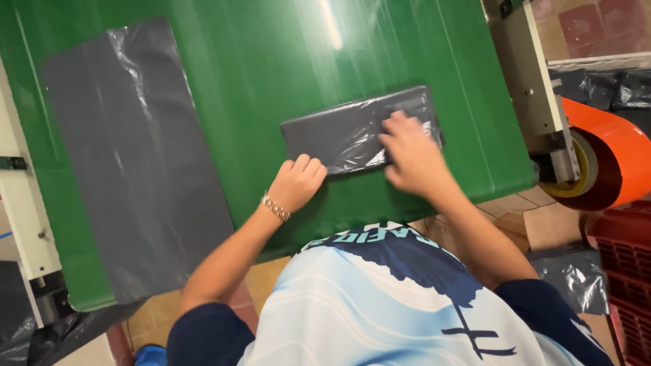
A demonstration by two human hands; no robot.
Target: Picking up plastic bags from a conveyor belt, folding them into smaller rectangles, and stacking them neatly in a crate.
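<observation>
Green counter [271,61] fills most of the frame, glossy, tilted edge running lower left to right.

Flat grey plastic sheet [135,156] is laid out unfolded on the left half of the counter, top near the upper left of the frame, bottom overhanging the counter's lower edge. Untouched.

Orange film roll [617,156] is seen at the right edge, mounted on a cream machine frame [532,88]. Red crate [624,264] is below it, lower right. More dark plastic is piled at the upper right and lower left, off the counter.

Folded grey plastic bag [346,132] lies at centre, slightly right, on the counter near its front edge; several layers are stacked into a narrow strip.

Right hand [410,152] is spread open, palm down, pressed on the right part of the folded bag; some motion blur. Left hand [297,183] is curled closed, knuckles up, at the bag's lower left corner, touching its edge; whether the corner is actually pinched cannot be told. Bracelet [276,207] is worn on the left wrist.

Step judged: fold is being flattened and creased, mid-fold.

Next move would call for the strip to be kept pinned on one side while the free end is brought over squarely, edges aligned; slick film is likely to slip or spring open if pressure is released.
</observation>
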